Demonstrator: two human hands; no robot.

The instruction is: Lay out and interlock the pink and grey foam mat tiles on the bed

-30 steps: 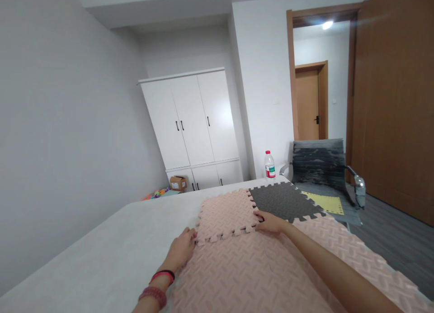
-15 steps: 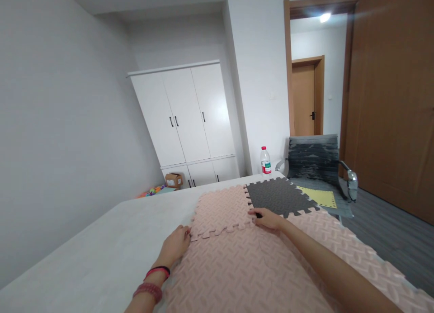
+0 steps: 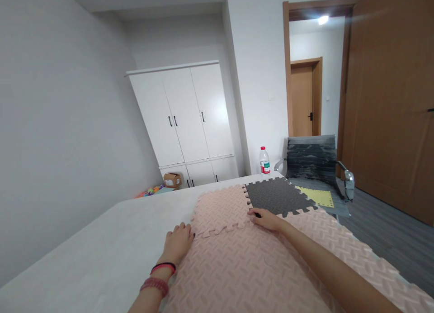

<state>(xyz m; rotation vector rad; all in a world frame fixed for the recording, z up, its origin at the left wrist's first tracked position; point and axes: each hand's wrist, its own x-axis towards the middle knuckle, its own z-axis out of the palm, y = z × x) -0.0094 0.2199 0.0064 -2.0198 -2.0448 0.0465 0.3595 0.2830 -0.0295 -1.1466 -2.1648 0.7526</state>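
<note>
One pink tile [image 3: 219, 208] (toothed, fine-textured)

Dark mat [image 3: 281, 195]: was charcoal grey
Small tile [image 3: 220, 209], left of the dark mat: was pale pink, finely textured
Large mat [image 3: 244, 272], nearer than the dark mat: was pink, boldly criss-crossed
Bottle [image 3: 265, 161], beyond the dark mat: had a red cap [image 3: 262, 148]

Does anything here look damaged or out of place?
Yes, mainly the chair: its dark back shows pale, ragged patches, as if the covering is peeling. Also, the seam between the pink tile and dark tile looks partly gapped. I see nothing spilled.
</note>
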